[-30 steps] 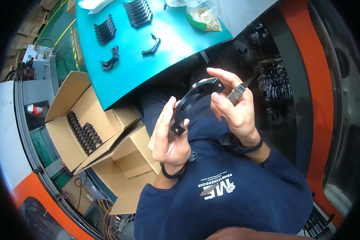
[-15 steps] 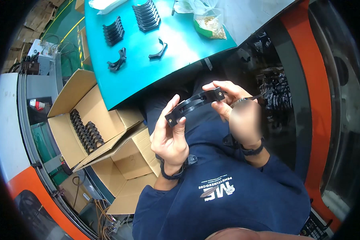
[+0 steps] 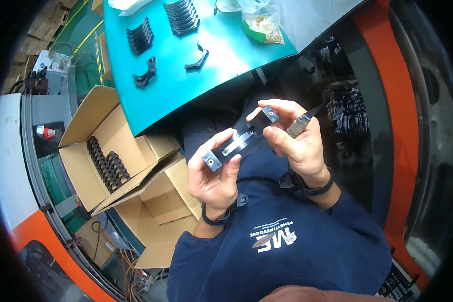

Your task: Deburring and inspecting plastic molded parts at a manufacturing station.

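Black bracket (image 3: 240, 140) beside open cardboard boxes (image 3: 117, 162)

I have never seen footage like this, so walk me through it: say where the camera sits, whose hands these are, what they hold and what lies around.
The camera is worn on a person's head and looks down, so the rounded picture bends straight edges. The two bare hands are the wearer's own. The left hand and the right hand together hold a black curved plastic part by its ends; the right hand also grips a small knife. Ahead is a teal table with rows of similar black parts, two loose ones and a clear bag of small brassy pieces. To the left stand open cardboard boxes, one holding more black parts.
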Motion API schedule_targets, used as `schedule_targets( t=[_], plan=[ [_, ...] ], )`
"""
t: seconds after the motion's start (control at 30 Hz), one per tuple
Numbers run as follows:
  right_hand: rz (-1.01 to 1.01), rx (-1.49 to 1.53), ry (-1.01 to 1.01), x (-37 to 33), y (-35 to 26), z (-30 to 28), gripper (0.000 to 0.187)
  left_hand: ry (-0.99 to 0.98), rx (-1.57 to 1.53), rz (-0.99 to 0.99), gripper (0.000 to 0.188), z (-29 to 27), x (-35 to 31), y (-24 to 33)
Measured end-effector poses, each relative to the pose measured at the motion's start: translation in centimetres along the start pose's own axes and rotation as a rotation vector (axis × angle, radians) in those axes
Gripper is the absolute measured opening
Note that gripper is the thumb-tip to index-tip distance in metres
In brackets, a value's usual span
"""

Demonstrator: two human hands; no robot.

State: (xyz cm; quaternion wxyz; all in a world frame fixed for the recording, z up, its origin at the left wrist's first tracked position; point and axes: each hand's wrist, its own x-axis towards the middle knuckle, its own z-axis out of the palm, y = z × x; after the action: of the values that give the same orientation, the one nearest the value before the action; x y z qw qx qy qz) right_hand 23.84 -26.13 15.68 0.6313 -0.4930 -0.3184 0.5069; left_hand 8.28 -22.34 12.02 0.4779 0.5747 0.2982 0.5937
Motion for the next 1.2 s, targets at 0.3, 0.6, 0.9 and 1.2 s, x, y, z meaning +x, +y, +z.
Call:
schedule_targets(
  t=[0.3,0.6,0.9,1.2],
  plan=[
    [-0.393,-0.677,-0.059,-0.9,-2.3,-1.1,0.049,-0.143,0.321,0.289,0.055,-2.7,0.2,1.5],
    [-0.528,-1.035,-0.103,-1.8,-1.6,0.8,0.043,0.017,0.368,0.356,0.056,-2.1,-0.6,1.0],
    [-0.486,-1.058,-0.046,-1.6,-1.6,0.9,0.042,-0.057,0.450,0.362,0.051,-2.2,-0.6,1.1],
    [-0.470,-1.056,-0.033,-1.5,-1.2,0.9,0.041,-0.064,0.469,0.347,0.050,-2.1,-0.5,1.1]
  ],
)
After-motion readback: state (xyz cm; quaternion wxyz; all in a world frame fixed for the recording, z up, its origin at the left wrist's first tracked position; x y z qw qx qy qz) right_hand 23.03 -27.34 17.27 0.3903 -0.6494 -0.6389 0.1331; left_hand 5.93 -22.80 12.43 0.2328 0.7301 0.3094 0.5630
